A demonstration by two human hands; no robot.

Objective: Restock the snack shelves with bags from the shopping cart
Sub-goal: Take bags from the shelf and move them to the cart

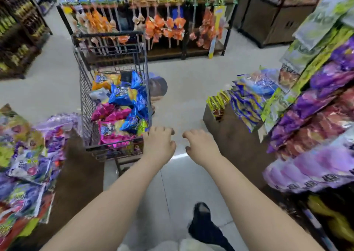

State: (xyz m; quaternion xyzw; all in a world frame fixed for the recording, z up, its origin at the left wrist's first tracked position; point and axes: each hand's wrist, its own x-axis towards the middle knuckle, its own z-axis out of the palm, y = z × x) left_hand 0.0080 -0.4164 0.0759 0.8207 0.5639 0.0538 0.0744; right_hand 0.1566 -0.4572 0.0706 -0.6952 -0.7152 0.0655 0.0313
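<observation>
Snack bags [118, 107] lie heaped in the shopping cart [85, 97] just ahead to my left, blue ones on top of pink, the pile close to the rim at my end. Both hands are empty with fingers loosely curled and a gap between them, my left hand [158, 145] at the cart's near corner and my right hand [201, 147] over bare floor [182, 97]. If I knock that corner the cart may roll away, and tugging a buried bag could spill others over the side.
</observation>
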